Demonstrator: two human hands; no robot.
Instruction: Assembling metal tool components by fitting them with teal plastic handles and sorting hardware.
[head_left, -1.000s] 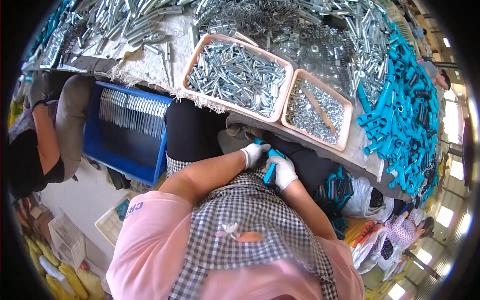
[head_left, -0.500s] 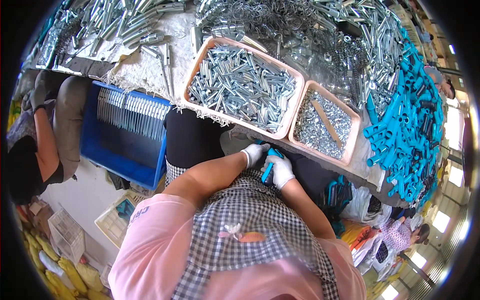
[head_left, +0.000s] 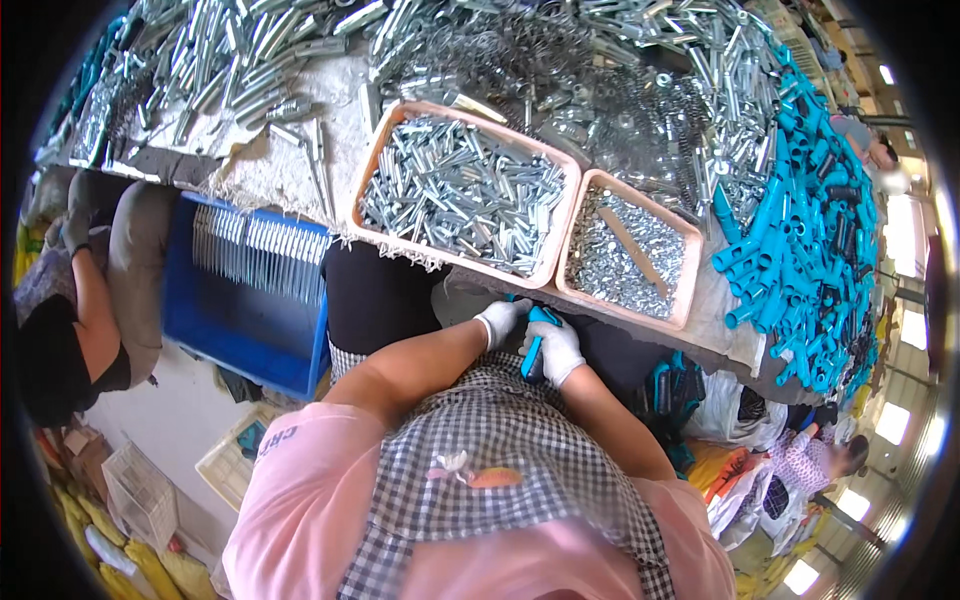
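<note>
My right hand (head_left: 562, 352), in a white glove, is wrapped around a teal-and-black plastic handle (head_left: 533, 357) in front of my apron, below the table edge. Close to its left, my left hand (head_left: 500, 322), also gloved in white, has its fingers curled. A bit of teal shows at the fingertips of that hand, but what they hold is too small and hidden to name. Just beyond both hands is a pale tray (head_left: 470, 265) heaped with short metal tubes. Beside it sits a smaller pale tray (head_left: 630, 312) of tiny metal parts with a flat wooden stick (head_left: 634, 250) lying on top.
Teal plastic tubes (head_left: 790, 250) are piled on the right of the table, with wire springs (head_left: 500, 50) and metal tubes (head_left: 260, 60) at the back. A blue bin (head_left: 240, 345) with a row of metal rods stands at left. Another person (head_left: 85, 310) sits beyond it.
The view has shifted slightly, so the trays appear a little lower and further left. My left hand has turned a little; the right keeps its hold on the handle.
</note>
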